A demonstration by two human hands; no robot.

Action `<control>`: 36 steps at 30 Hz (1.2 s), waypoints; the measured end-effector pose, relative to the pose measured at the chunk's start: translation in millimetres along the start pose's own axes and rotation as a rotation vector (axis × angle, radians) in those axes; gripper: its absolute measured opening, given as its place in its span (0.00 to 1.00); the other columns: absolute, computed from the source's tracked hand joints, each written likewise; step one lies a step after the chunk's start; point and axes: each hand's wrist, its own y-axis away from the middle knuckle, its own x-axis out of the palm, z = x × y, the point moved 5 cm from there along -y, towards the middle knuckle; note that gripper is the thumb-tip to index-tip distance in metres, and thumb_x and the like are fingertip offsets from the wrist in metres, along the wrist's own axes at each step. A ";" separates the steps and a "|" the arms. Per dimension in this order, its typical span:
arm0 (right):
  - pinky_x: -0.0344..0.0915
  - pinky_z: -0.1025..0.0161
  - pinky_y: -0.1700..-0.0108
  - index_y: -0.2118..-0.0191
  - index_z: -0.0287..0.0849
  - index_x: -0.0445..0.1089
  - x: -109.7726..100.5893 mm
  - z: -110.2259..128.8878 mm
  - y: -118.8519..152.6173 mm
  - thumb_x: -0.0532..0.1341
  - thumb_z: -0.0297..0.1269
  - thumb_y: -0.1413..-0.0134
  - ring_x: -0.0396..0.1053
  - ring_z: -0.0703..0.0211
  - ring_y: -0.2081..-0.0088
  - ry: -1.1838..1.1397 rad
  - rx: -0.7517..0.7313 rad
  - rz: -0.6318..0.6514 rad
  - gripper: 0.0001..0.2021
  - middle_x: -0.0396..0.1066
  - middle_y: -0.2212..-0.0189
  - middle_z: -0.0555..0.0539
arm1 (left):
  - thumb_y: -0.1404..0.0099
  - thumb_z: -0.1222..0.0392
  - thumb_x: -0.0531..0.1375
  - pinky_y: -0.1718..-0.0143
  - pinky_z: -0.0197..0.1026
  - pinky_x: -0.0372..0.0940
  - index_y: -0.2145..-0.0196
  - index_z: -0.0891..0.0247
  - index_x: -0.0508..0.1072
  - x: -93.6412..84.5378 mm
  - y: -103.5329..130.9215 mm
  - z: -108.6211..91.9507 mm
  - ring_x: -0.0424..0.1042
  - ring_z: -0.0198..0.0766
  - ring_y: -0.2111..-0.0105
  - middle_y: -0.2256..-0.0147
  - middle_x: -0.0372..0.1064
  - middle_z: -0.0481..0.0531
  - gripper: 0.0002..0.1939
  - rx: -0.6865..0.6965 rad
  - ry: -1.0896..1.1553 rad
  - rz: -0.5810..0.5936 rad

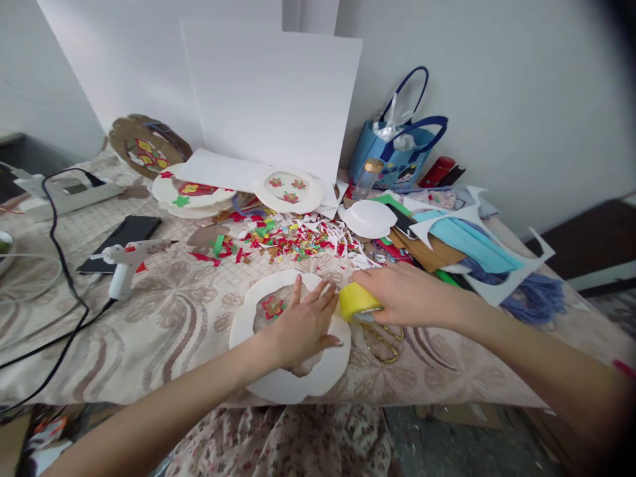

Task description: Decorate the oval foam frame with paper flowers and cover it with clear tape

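Observation:
My left hand [305, 324] lies spread and flat across a white scallop-edged paper frame [278, 381] near the table's front edge. A red paper flower [273, 307] shows inside the frame's opening, and my palm hides part of that opening. Just right of the frame, my right hand [397, 291] grips a yellow roll of tape [356, 303]. The roll is close to the frame's right edge; whether they touch I cannot tell. Gold-handled scissors [381, 342] lie on the cloth below my right hand, partly covered by it.
Paper scraps [298, 238] are heaped behind the frame. A glue gun [128, 262], a black phone [122, 242] and cords lie at left. Finished flower frames [288, 190] rest near a white board [273, 99]. A blue bag [392, 156] and blue yarn [539, 291] are on the right.

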 end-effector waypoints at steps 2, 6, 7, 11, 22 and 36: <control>0.49 0.62 0.73 0.60 0.43 0.61 -2.0 0.8 -0.5 0.58 0.37 0.53 0.70 0.49 0.69 -0.021 -0.011 0.001 0.12 0.73 0.69 0.43 | 0.38 0.51 0.58 0.40 0.62 0.47 0.39 0.73 0.52 -17.8 -9.0 5.7 0.48 0.54 0.37 0.38 0.50 0.68 0.36 -0.057 0.120 -0.036; 0.50 0.63 0.74 0.55 0.41 0.59 -4.7 0.8 -1.5 0.59 0.38 0.54 0.70 0.50 0.69 -0.070 0.001 -0.005 0.19 0.72 0.69 0.43 | 0.43 0.58 0.64 0.54 0.47 0.66 0.46 0.68 0.63 -36.6 -26.1 6.2 0.70 0.48 0.53 0.51 0.70 0.62 0.29 -0.065 0.462 -0.078; 0.51 0.63 0.74 0.54 0.41 0.59 -4.4 0.3 -1.4 0.60 0.38 0.54 0.70 0.49 0.69 -0.079 0.009 -0.003 0.20 0.72 0.69 0.43 | 0.44 0.58 0.64 0.57 0.46 0.67 0.48 0.66 0.64 -37.1 -29.4 5.6 0.72 0.47 0.57 0.54 0.72 0.60 0.26 -0.053 0.515 -0.096; 0.58 0.61 0.69 0.54 0.40 0.60 -2.3 -3.8 3.5 0.62 0.39 0.56 0.70 0.47 0.63 -0.146 0.026 -0.039 0.21 0.71 0.63 0.40 | 0.43 0.61 0.63 0.60 0.45 0.68 0.50 0.64 0.66 -31.1 -37.7 6.2 0.73 0.43 0.61 0.58 0.73 0.57 0.23 -0.011 0.620 -0.193; 0.62 0.52 0.49 0.43 0.48 0.53 42.7 -53.5 46.2 0.65 0.45 0.55 0.65 0.48 0.49 -0.825 0.148 -0.354 0.33 0.63 0.47 0.44 | 0.43 0.61 0.61 0.60 0.42 0.67 0.60 0.65 0.69 -29.8 -44.5 8.0 0.71 0.39 0.64 0.63 0.71 0.54 0.12 -0.002 0.603 -0.212; 0.62 0.53 0.52 0.50 0.42 0.56 69.9 -56.9 50.0 0.60 0.33 0.53 0.67 0.50 0.55 -0.875 0.204 -0.567 0.22 0.66 0.57 0.45 | 0.48 0.69 0.57 0.70 0.39 0.66 0.68 0.63 0.65 9.2 -27.9 11.7 0.73 0.40 0.70 0.69 0.73 0.52 0.08 -0.370 0.624 -0.197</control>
